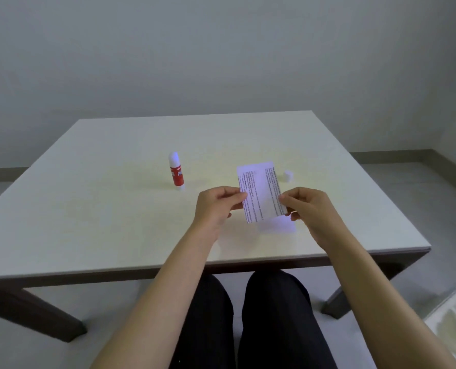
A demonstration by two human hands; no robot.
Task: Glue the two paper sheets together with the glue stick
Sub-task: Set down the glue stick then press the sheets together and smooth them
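White printed paper sheet (261, 194), held above a pale table (101, 209) by its two long edges. The left hand (216, 206) pinches the left edge between thumb and fingers; the right hand (309, 209) pinches the right edge in the same way. Both hands are closed on the sheet, not spread, and neither touches anything else. A second, blank sheet (277, 226) lies flat on the table directly beneath, its near edge showing below the held one. The red glue stick (176, 170) stands upright well to the left, apart from both hands, and its white end appears exposed. A small white cap (288, 175) rests near the far right of the sheets; it is probably the stick's lid, though this is too small to confirm.

Risks, as judged from this arrangement: if the upper sheet is lowered while skewed, as its slight tilt suggests, the edges would bond out of register. A sheet held only at two edges may sag or curl, trapping a wrinkle on contact. Whether glue already coats either surface cannot be told; pressing before application would give no bond. An uncapped stick left standing may dry out, or be knocked over by a reaching left hand.
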